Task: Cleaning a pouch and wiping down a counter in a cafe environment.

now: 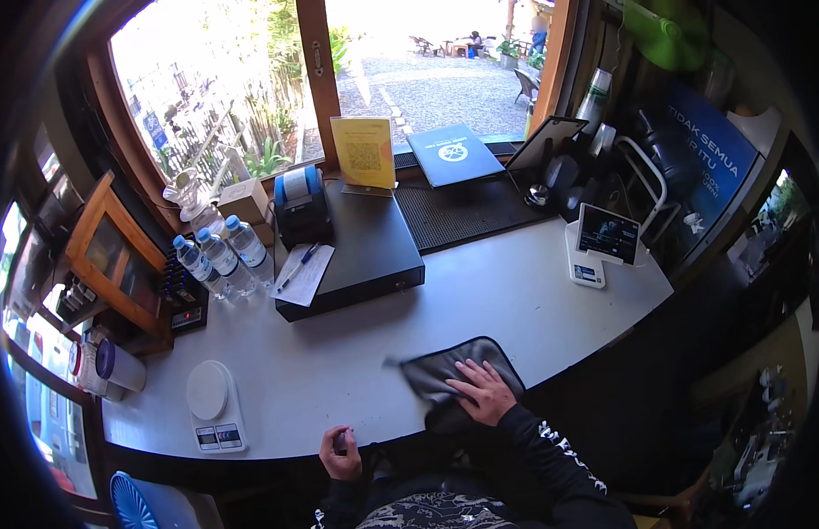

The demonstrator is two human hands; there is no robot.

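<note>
My right hand lies flat on a dark grey cloth with black edging, its fingers a little spread. The cloth rests on the white countertop near the front edge, and its left corner is blurred. At that same edge, further left, my left hand is loosely curled; whether anything small is inside it cannot be made out. A white digital kitchen scale stands on the counter to the left of my left hand.
A black cash drawer carries a receipt printer, a yellow code stand and a pen on paper. Water bottles stand left of it. Behind are a rubber mat and a blue menu; a small screen stands right.
</note>
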